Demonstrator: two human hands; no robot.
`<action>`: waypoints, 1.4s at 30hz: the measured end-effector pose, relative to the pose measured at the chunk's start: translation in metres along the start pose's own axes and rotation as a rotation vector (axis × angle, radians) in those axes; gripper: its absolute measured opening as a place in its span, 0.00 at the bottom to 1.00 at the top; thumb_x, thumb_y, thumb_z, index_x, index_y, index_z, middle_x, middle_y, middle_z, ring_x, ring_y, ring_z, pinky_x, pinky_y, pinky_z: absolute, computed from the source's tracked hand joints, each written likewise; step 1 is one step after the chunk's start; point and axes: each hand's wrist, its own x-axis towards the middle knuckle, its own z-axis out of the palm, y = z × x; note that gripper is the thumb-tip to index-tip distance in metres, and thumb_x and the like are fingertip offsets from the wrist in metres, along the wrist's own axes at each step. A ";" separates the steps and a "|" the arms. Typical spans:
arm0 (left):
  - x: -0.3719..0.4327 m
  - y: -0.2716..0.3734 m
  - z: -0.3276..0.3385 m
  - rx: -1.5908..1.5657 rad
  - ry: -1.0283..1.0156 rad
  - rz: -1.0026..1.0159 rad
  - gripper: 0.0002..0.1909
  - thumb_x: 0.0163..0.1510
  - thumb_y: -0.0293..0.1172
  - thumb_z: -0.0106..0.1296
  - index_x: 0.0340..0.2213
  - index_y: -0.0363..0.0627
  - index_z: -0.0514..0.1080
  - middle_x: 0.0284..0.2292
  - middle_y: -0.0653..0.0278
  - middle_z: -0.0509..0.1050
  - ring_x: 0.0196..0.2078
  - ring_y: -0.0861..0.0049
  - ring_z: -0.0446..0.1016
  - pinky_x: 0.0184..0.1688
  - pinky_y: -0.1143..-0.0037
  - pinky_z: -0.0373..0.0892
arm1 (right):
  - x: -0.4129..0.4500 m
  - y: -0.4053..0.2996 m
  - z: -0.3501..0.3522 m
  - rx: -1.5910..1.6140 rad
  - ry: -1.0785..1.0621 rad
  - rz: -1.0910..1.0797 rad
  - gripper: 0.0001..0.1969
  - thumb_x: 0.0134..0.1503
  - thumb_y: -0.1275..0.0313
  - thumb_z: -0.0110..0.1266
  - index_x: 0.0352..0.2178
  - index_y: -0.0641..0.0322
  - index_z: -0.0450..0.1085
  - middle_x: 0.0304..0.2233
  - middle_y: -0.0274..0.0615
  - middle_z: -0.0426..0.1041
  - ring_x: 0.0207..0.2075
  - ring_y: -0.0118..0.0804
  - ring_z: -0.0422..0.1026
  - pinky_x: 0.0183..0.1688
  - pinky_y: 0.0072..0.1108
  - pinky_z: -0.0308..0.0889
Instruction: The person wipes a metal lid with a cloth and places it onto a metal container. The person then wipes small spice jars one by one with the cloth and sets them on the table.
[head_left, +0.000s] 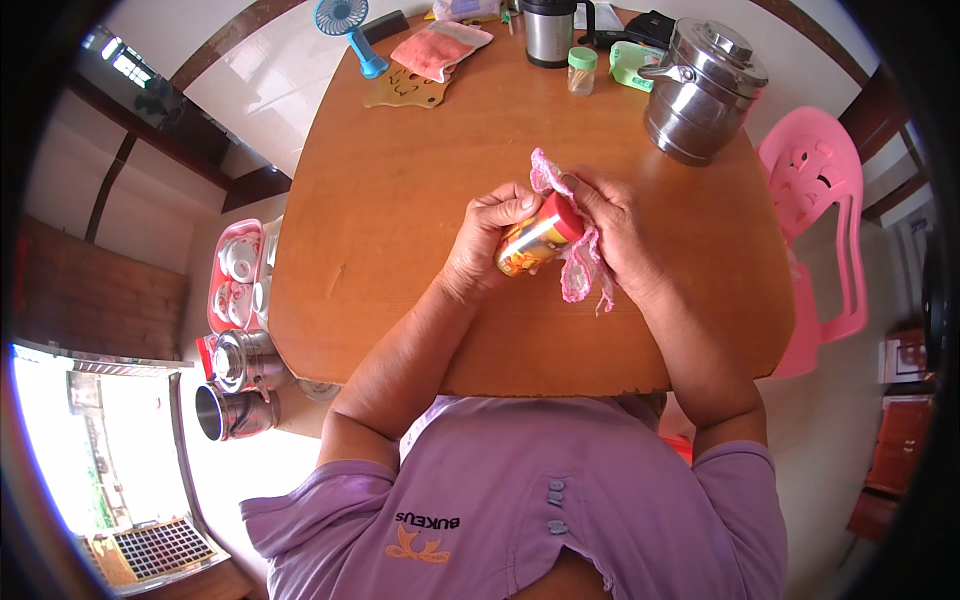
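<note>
Above the wooden table (390, 225), my left hand (487, 232) grips a small cylindrical container (529, 247) with a yellow and red printed wrap. Its red lid (562, 217) points up and to the right, so the container is tilted. My right hand (619, 225) holds a pink-and-white crumpled cloth (577, 274) with a frilly edge against the lid end. Parts of the cloth stick out above and hang below my right fingers. Most of the right fingertips are hidden behind the cloth and container.
At the back right stands a lidded steel pot (701, 94). A steel mug (549, 34), a toothpick jar (582, 71) and a green packet (634, 65) line the far edge. Far left are a blue fan (356, 37), a red cloth (435, 49) and a wooden trivet (405, 86). A pink chair (814, 172) is right.
</note>
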 end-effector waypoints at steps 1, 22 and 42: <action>0.001 -0.001 -0.001 -0.014 -0.005 -0.016 0.14 0.54 0.38 0.59 0.33 0.38 0.72 0.26 0.56 0.76 0.21 0.69 0.76 0.19 0.73 0.74 | 0.000 0.001 -0.001 0.002 0.002 -0.002 0.15 0.63 0.63 0.52 0.36 0.66 0.74 0.26 0.28 0.69 0.29 0.18 0.65 0.32 0.14 0.63; 0.012 0.017 -0.015 0.034 0.096 0.221 0.25 0.52 0.36 0.56 0.50 0.36 0.68 0.44 0.57 0.75 0.43 0.63 0.74 0.47 0.65 0.69 | 0.011 0.017 -0.023 -1.118 0.051 -0.626 0.08 0.51 0.70 0.58 0.34 0.58 0.72 0.32 0.38 0.74 0.33 0.45 0.74 0.31 0.33 0.70; 0.065 0.021 -0.002 0.467 0.534 0.470 0.28 0.39 0.13 0.58 0.46 0.32 0.68 0.38 0.57 0.75 0.39 0.68 0.76 0.41 0.71 0.74 | 0.004 0.028 -0.018 -1.315 -0.062 -0.645 0.09 0.50 0.68 0.56 0.34 0.57 0.75 0.34 0.40 0.73 0.38 0.44 0.74 0.38 0.33 0.71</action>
